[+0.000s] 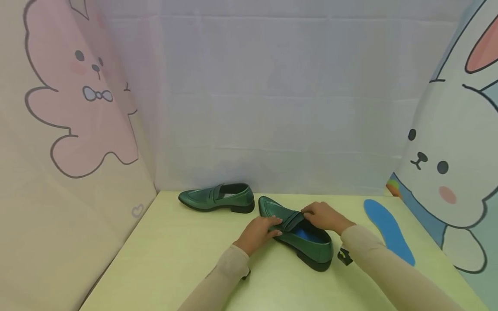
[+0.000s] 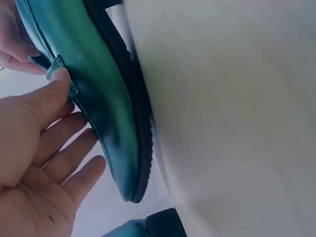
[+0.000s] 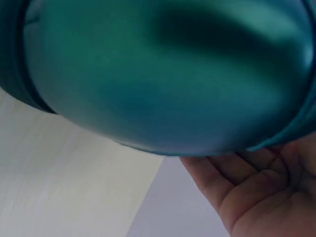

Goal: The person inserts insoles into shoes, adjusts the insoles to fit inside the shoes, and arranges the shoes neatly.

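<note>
Green loafer (image 1: 299, 242); glossy, pointed, low-heeled

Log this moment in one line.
Left hand: touches near shoe | Right hand: grips same shoe | Far shoe: on table | Blue insole: table's right side

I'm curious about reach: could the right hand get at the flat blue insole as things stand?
Probably yes: the blue insole lies to the right of the right hand, with nothing seen resting on it, though that hand would likely first have to leave the green shoe it holds.
</note>
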The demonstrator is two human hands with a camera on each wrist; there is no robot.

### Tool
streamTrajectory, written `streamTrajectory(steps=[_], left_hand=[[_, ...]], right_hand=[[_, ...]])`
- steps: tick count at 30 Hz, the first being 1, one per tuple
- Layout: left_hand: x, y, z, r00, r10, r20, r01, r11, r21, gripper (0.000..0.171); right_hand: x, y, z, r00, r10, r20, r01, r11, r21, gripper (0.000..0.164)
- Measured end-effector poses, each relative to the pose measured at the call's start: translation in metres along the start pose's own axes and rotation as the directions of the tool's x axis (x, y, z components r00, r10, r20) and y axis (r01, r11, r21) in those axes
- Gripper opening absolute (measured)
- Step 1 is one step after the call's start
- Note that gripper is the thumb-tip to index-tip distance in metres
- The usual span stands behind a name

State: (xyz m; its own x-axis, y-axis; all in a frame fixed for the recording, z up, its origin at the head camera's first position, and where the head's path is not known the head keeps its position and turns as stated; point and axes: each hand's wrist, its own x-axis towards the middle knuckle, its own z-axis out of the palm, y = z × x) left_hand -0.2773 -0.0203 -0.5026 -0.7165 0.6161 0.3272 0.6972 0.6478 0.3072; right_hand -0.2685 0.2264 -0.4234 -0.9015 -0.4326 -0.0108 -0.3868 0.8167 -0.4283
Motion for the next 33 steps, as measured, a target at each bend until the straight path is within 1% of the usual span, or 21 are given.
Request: streamTrajectory(steps=[3, 8, 11, 15, 18, 20, 21, 23, 25, 27, 30, 33], left_hand=[[0.004, 0.005, -0.003, 1.000, 0.004, -0.020, -0.003, 0.999, 0.052, 0.040], [0.012, 0.013, -0.007, 0.999, 0.010, -0.043, -0.005, 0.994, 0.110, 0.038], [0.016, 0.016, -0.008, 0.998, -0.009, -0.062, 0.017, 0.992, 0.126, 0.039], [0.022, 0.019, -0.009, 0.996, -0.065, -0.063, 0.073, 0.990, 0.125, 0.042], [0.029, 0.019, -0.012, 0.996, -0.081, -0.024, 0.084, 0.991, 0.109, 0.046], [0.034, 0.017, -0.014, 0.997, -0.069, 0.035, 0.066, 0.994, 0.089, 0.052], [0.036, 0.015, -0.016, 0.995, -0.064, 0.075, 0.059, 0.996, 0.070, 0.055], [0.041, 0.010, -0.019, 0.984, -0.060, 0.168, 0.054, 0.998, 0.039, 0.064], [0.045, 0.004, -0.023, 0.963, -0.060, 0.264, 0.056, 0.998, 0.023, 0.074], [0.049, 0.000, -0.026, 0.936, -0.057, 0.347, 0.052, 0.998, 0.024, 0.083], [0.055, -0.001, -0.029, 0.898, -0.019, 0.440, -0.005, 0.999, 0.052, 0.094], [0.063, 0.002, -0.033, 0.860, 0.025, 0.510, -0.088, 0.991, 0.100, 0.106]], right_hand=[[-0.001, 0.004, 0.000, 1.000, 0.010, 0.011, -0.010, 0.999, 0.036, 0.030], [-0.002, 0.004, 0.000, 0.998, 0.053, -0.026, -0.051, 0.997, 0.064, 0.029], [-0.004, 0.000, -0.001, 0.997, 0.074, -0.034, -0.071, 0.994, 0.082, 0.030], [-0.006, -0.003, -0.001, 0.997, 0.072, -0.043, -0.068, 0.994, 0.085, 0.031], [-0.007, -0.005, -0.002, 0.996, 0.072, -0.050, -0.068, 0.994, 0.081, 0.031], [-0.008, -0.005, -0.002, 0.995, 0.082, -0.051, -0.078, 0.994, 0.082, 0.031], [-0.008, -0.005, -0.002, 0.995, 0.091, -0.047, -0.086, 0.993, 0.085, 0.032], [-0.009, -0.005, -0.003, 0.994, 0.103, -0.039, -0.099, 0.991, 0.094, 0.033], [-0.010, -0.005, -0.003, 0.994, 0.106, -0.028, -0.103, 0.990, 0.098, 0.034], [-0.013, -0.005, -0.002, 0.994, 0.111, -0.018, -0.108, 0.989, 0.100, 0.035], [-0.019, -0.004, -0.002, 0.995, 0.103, -0.003, -0.102, 0.989, 0.110, 0.036], [-0.029, -0.002, 0.000, 0.994, 0.106, 0.001, -0.105, 0.984, 0.147, 0.036]])
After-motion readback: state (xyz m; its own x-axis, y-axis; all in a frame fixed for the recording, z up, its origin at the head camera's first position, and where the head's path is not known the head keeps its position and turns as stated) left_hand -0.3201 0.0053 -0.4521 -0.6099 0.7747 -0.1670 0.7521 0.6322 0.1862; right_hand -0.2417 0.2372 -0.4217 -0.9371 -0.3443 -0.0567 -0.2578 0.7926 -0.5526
